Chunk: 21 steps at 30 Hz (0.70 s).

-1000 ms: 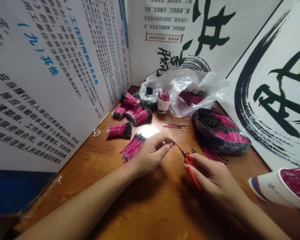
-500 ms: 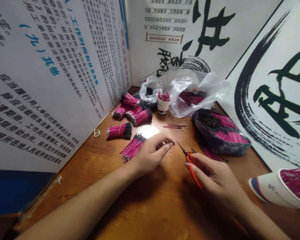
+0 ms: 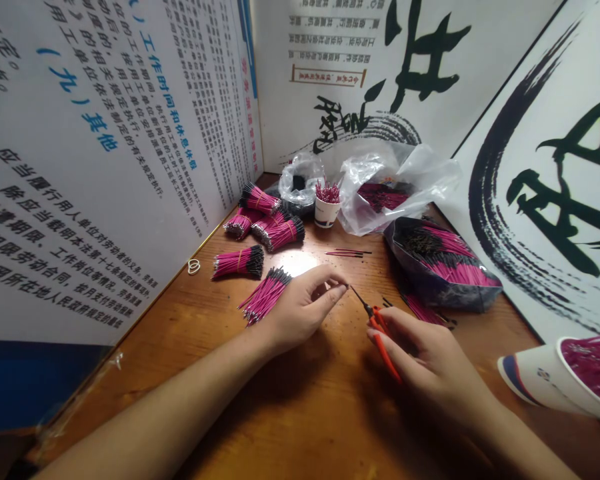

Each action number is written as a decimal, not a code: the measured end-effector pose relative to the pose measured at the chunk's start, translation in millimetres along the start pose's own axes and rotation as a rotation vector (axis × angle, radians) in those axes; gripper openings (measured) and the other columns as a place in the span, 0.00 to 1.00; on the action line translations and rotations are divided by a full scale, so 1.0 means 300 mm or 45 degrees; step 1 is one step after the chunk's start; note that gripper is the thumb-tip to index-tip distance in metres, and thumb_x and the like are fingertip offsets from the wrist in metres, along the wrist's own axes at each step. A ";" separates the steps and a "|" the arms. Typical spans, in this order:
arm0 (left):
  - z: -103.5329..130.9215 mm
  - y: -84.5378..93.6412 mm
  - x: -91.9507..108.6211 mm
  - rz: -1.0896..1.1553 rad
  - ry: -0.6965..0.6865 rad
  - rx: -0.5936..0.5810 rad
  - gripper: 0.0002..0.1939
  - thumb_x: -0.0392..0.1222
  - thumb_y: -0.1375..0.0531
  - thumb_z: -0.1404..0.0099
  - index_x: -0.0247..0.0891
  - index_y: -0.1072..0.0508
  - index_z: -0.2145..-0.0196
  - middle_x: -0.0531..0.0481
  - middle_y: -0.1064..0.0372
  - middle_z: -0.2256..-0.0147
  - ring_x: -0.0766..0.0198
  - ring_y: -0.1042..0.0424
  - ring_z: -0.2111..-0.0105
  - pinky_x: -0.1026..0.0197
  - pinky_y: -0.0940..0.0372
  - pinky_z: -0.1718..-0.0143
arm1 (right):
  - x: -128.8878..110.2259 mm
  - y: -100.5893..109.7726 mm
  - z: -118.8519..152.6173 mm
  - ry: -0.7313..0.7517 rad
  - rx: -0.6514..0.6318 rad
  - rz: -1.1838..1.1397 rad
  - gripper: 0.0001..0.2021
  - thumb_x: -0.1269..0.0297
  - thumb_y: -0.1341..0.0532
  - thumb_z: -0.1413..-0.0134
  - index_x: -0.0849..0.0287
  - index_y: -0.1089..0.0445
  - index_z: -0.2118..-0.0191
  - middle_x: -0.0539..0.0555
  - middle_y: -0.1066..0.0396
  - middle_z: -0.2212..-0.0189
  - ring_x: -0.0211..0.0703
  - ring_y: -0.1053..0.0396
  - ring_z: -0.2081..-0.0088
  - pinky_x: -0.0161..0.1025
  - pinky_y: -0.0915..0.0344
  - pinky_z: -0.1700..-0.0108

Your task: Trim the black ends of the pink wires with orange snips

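Note:
My left hand (image 3: 305, 307) is closed in a pinch above the wooden table; a tiny dark tip shows at its fingertips, and what they hold is too small to name. My right hand (image 3: 425, 353) grips red-handled scissors (image 3: 386, 350) with thin dark blades. The blade tips point up and left, right at the left fingertips; I cannot tell whether they touch. A loose pile of pink wires (image 3: 265, 297) with black ends lies beside my left hand, partly behind it.
Tied bundles of wires (image 3: 237, 262) lie at the back left near white rubber bands (image 3: 193, 267). A paper cup (image 3: 327, 212) and a clear plastic bag (image 3: 365, 223) stand behind. To the right are a dark bag of wires (image 3: 445, 283) and a tilted paper cup (image 3: 535, 377). Printed panels (image 3: 325, 33) surround the table (image 3: 280, 413).
The scissors in my right hand have moved slightly left, bringing the blade tips up to the left fingertips. My left hand has hardly moved.

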<state>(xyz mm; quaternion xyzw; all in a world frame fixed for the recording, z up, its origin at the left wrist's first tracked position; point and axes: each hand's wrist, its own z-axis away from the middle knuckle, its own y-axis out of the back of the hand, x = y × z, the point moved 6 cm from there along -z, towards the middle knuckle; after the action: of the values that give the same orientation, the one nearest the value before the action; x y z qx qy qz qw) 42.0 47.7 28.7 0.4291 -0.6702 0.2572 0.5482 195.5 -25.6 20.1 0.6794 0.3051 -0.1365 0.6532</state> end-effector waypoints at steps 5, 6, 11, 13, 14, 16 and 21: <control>0.004 -0.003 -0.003 0.010 -0.001 -0.004 0.04 0.38 0.44 0.34 0.35 0.32 0.65 0.54 0.38 0.71 0.69 0.40 0.71 0.66 0.43 0.69 | -0.008 -0.002 -0.001 0.013 -0.013 -0.024 0.13 0.55 0.48 0.35 0.57 0.34 0.64 0.48 0.33 0.76 0.37 0.38 0.75 0.34 0.44 0.72; 0.005 -0.004 -0.004 0.014 0.004 -0.009 0.05 0.38 0.44 0.34 0.35 0.32 0.65 0.54 0.38 0.71 0.69 0.40 0.71 0.66 0.43 0.69 | -0.012 -0.002 -0.001 0.014 -0.017 -0.030 0.13 0.56 0.48 0.35 0.57 0.34 0.65 0.49 0.33 0.76 0.37 0.38 0.75 0.34 0.44 0.72; 0.009 -0.006 -0.009 0.018 0.028 -0.006 0.06 0.41 0.44 0.33 0.36 0.32 0.65 0.53 0.36 0.70 0.68 0.38 0.70 0.65 0.41 0.67 | -0.021 0.003 0.000 0.005 -0.007 -0.029 0.13 0.56 0.49 0.34 0.57 0.35 0.66 0.48 0.34 0.76 0.37 0.39 0.75 0.34 0.44 0.72; 0.010 -0.006 -0.010 0.016 0.026 -0.001 0.06 0.42 0.45 0.33 0.36 0.32 0.65 0.52 0.36 0.70 0.68 0.38 0.70 0.65 0.41 0.67 | -0.021 0.004 -0.001 0.010 0.005 -0.032 0.13 0.56 0.48 0.34 0.57 0.36 0.66 0.48 0.35 0.77 0.37 0.40 0.76 0.34 0.44 0.73; 0.010 -0.005 -0.010 0.016 0.022 0.001 0.06 0.41 0.45 0.33 0.36 0.32 0.64 0.52 0.36 0.70 0.68 0.38 0.70 0.65 0.41 0.68 | -0.020 0.004 -0.001 0.014 0.007 -0.037 0.12 0.56 0.48 0.34 0.57 0.36 0.67 0.48 0.36 0.77 0.37 0.40 0.76 0.34 0.44 0.73; 0.010 -0.005 -0.009 0.012 0.015 0.005 0.06 0.41 0.45 0.33 0.36 0.32 0.64 0.53 0.37 0.70 0.68 0.38 0.70 0.65 0.41 0.68 | -0.019 0.002 -0.002 0.019 -0.002 -0.049 0.12 0.56 0.48 0.34 0.57 0.36 0.66 0.48 0.35 0.77 0.37 0.39 0.76 0.34 0.44 0.73; 0.009 -0.005 0.002 0.007 0.014 0.014 0.04 0.39 0.44 0.34 0.36 0.32 0.65 0.54 0.38 0.71 0.69 0.39 0.71 0.66 0.42 0.69 | -0.020 -0.007 -0.002 0.025 -0.037 -0.082 0.12 0.57 0.49 0.34 0.57 0.34 0.63 0.49 0.33 0.74 0.38 0.37 0.74 0.34 0.43 0.71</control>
<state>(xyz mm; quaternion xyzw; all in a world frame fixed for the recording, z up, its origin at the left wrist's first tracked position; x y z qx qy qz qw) 41.8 44.4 28.4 0.4289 -0.6669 0.2649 0.5488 189.3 -26.7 21.9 0.6609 0.3350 -0.1464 0.6554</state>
